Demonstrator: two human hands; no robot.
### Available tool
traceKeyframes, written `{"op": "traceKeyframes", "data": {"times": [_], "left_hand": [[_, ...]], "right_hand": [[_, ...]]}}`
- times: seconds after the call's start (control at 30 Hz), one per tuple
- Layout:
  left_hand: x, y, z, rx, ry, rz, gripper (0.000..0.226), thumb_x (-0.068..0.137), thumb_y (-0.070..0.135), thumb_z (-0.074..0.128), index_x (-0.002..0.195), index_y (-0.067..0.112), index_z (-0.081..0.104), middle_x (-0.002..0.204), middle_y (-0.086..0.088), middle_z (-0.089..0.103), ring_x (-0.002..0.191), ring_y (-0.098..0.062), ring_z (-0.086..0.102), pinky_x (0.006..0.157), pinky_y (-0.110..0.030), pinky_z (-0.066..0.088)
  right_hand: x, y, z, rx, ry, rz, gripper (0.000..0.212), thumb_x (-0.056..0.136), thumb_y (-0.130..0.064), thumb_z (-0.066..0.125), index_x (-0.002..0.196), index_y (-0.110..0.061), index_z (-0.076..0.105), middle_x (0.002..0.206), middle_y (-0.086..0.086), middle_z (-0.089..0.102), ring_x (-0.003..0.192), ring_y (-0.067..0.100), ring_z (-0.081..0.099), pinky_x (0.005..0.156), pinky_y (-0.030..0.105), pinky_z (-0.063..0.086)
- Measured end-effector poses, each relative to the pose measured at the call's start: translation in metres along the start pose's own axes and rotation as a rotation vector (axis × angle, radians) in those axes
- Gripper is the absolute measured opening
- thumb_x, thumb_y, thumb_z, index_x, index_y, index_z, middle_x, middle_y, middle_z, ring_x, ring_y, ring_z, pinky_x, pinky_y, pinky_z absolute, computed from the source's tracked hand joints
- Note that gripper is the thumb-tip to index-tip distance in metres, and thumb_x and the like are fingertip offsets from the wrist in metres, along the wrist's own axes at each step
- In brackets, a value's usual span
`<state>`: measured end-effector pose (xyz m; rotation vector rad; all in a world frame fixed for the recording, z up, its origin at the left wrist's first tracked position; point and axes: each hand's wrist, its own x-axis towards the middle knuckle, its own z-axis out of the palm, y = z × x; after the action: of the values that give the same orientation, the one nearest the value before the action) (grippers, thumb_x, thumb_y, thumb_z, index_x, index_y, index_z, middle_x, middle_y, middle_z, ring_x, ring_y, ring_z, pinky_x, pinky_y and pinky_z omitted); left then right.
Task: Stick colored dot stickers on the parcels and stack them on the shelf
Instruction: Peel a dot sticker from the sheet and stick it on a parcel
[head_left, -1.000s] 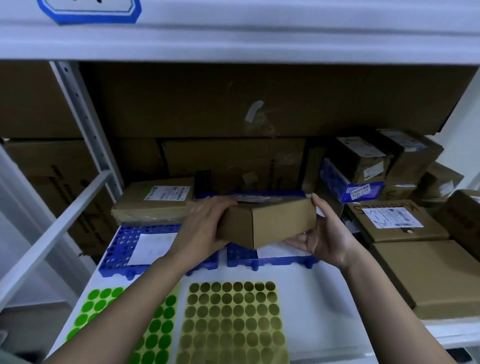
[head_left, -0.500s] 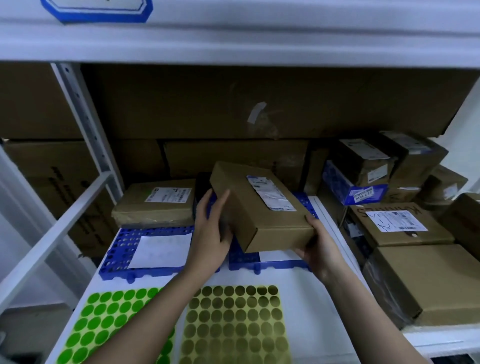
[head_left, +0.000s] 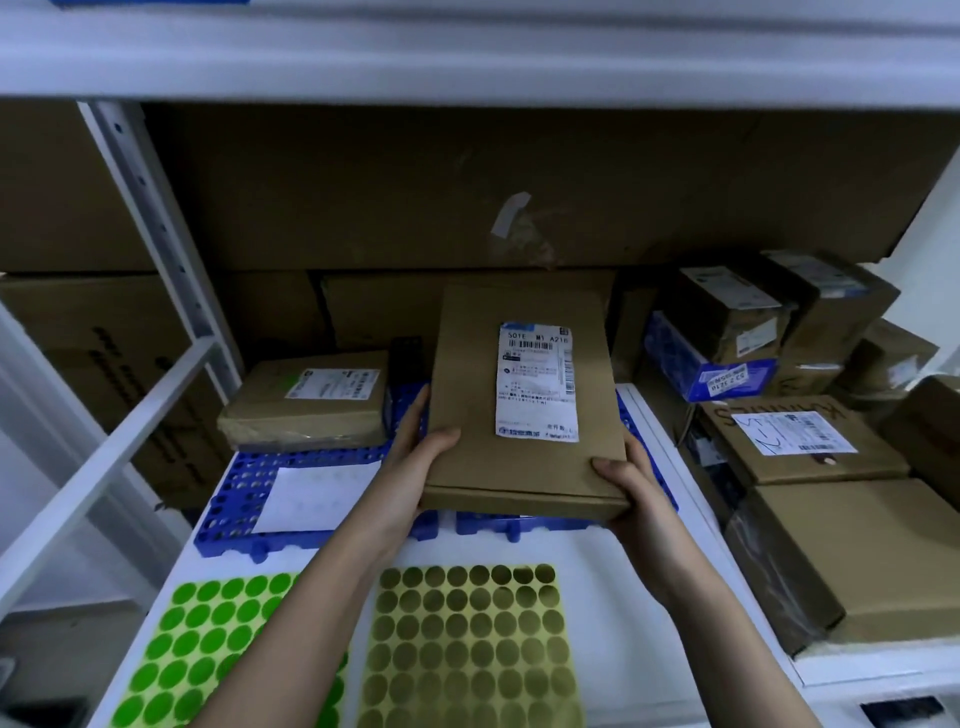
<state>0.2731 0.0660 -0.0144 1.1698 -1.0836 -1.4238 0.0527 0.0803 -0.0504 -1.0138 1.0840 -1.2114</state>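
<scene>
A flat brown cardboard parcel (head_left: 524, 467) with a white shipping label faces up, held above the blue plastic grid (head_left: 244, 499). My left hand (head_left: 415, 457) grips its near left corner, thumb on top. My right hand (head_left: 631, 493) grips its near right corner, thumb on top. A sheet of green dot stickers (head_left: 208, 639) and a sheet of olive-yellow dot stickers (head_left: 467, 649) lie on the white shelf (head_left: 613, 597) in front of me. Another labelled parcel (head_left: 306, 405) rests at the back left of the grid.
A white backing sheet (head_left: 317, 493) lies on the blue grid. Several labelled parcels (head_left: 789, 447) are piled on the right. Large cartons (head_left: 467, 187) fill the back. A white upright and crossbar (head_left: 130, 426) stand at the left, a shelf board overhead.
The parcel has been turned from its side to label-up and squared lengthwise toward the back. Both hands shifted to its near corners.
</scene>
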Motion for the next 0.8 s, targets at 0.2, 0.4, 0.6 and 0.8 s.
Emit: {"op": "traceKeyframes", "data": {"times": [0.2, 0.4, 0.6, 0.8], "left_hand": [[-0.027, 0.007, 0.0, 0.057, -0.044, 0.12, 0.062, 0.095, 0.014, 0.044, 0.138, 0.055, 0.025, 0.119, 0.023, 0.053, 0.092, -0.002, 0.065, 0.068, -0.021, 0.053], [-0.051, 0.019, 0.001, -0.057, 0.029, 0.228, 0.051, 0.073, 0.029, 0.055, 0.117, 0.052, 0.043, 0.123, 0.012, 0.056, 0.088, -0.004, 0.067, 0.059, -0.017, 0.052], [-0.066, 0.022, 0.001, -0.118, 0.088, 0.266, 0.052, 0.075, 0.03, 0.065, 0.118, 0.051, 0.045, 0.129, 0.008, 0.057, 0.093, -0.005, 0.067, 0.06, -0.017, 0.052], [-0.076, 0.025, 0.001, -0.08, 0.132, 0.322, 0.047, 0.075, 0.033, 0.053, 0.119, 0.05, 0.047, 0.116, 0.015, 0.061, 0.095, -0.003, 0.065, 0.064, -0.016, 0.052]], "right_hand": [[-0.013, -0.03, 0.008, 0.016, 0.046, -0.044, 0.06, 0.081, -0.047, 0.064, 0.136, -0.04, 0.041, 0.117, -0.005, 0.067, 0.089, 0.011, 0.07, 0.058, 0.018, 0.052], [-0.044, -0.043, 0.029, -0.033, 0.091, -0.215, 0.063, 0.074, -0.044, 0.059, 0.134, -0.045, 0.041, 0.12, -0.017, 0.062, 0.097, 0.002, 0.066, 0.066, 0.017, 0.053], [-0.064, -0.051, 0.035, -0.037, 0.07, -0.282, 0.062, 0.075, -0.039, 0.061, 0.134, -0.045, 0.041, 0.12, -0.018, 0.062, 0.098, 0.0, 0.065, 0.066, 0.014, 0.052], [-0.071, -0.052, 0.035, -0.091, 0.07, -0.313, 0.071, 0.065, -0.056, 0.059, 0.133, -0.047, 0.041, 0.124, -0.02, 0.06, 0.108, 0.0, 0.061, 0.075, 0.018, 0.052]]}}
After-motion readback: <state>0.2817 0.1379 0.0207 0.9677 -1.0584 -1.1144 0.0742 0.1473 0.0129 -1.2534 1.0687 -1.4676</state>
